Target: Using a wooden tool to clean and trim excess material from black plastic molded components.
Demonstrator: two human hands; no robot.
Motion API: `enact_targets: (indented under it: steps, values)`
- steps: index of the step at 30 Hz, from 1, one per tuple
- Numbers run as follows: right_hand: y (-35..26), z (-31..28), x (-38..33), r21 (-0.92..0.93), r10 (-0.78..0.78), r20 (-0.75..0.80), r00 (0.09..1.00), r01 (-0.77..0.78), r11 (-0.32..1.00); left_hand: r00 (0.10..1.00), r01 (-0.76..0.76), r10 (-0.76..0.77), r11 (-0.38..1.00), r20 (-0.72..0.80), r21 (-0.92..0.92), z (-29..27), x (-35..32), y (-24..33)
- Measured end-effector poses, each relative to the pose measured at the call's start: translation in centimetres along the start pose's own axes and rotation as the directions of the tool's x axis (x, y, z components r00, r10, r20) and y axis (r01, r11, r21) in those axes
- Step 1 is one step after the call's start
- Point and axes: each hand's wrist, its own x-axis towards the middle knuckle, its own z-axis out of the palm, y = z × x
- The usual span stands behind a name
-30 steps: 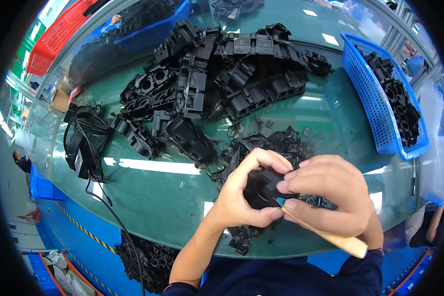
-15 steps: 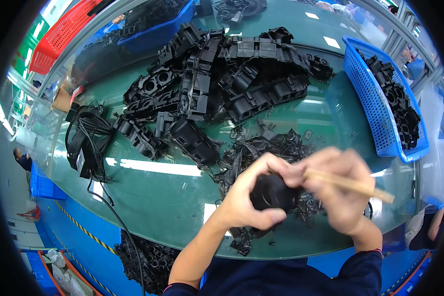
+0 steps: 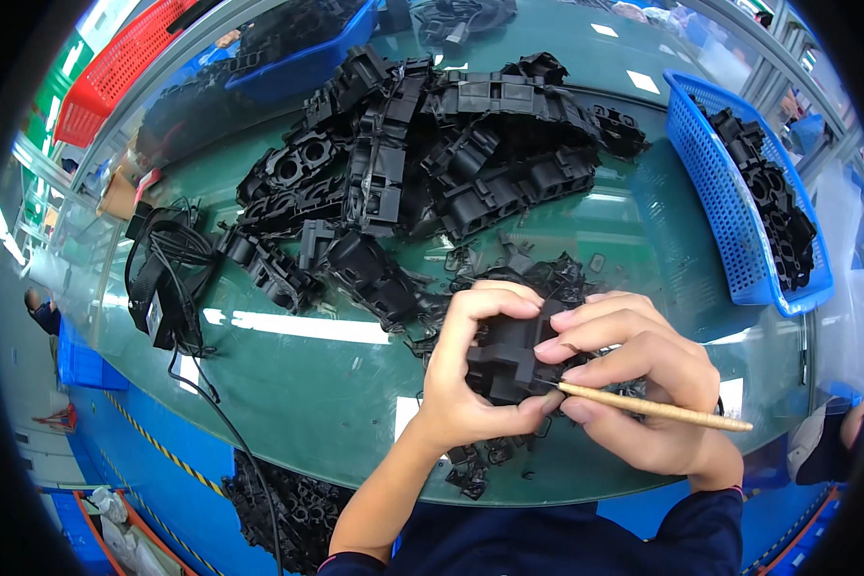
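Observation:
My left hand (image 3: 461, 384) is closed around a black moulded plastic part (image 3: 509, 350), thumb at its near side and fingers over its far side. A slim wooden-handled tool (image 3: 658, 407) is pinched in my right hand (image 3: 643, 384), its handle pointing right. The tool's thin tip meets the near right edge of the part; its exact shape is too small to tell. Other right fingertips rest against the part's right side. Under and beyond my hands lies a heap of black plastic scraps (image 3: 557, 276), partly hidden by them.
Large black moulded parts (image 3: 379, 182) are piled on the green table (image 3: 288, 384). A blue basket (image 3: 715, 206) of similar parts stands at the right. Coiled black cable (image 3: 178, 240) lies at the left, one strand hanging over the edge. A red basket (image 3: 115, 72) is far left.
The black part has been turned, so a stepped, blocky side now faces up. My right hand has steadied from a blur, and the tool's handle has swung lower, its tip against the part.

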Motion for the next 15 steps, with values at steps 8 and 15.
enact_targets:
  steps: [8, 15]
  values:
    - [0.1, 1.1, -0.8, -0.093, -0.051, -0.022, 0.998, 0.049, 0.994, 0.982, -0.136, 0.138, 0.99, -0.126, 0.026, 0.3, 0.0, -0.5]
    - [0.4, 1.8, -0.7, -0.088, -0.145, -0.076, 0.986, 0.138, 0.986, 0.959, -0.181, 0.199, 0.978, -0.203, 0.103, 0.7, -0.4, -0.8]
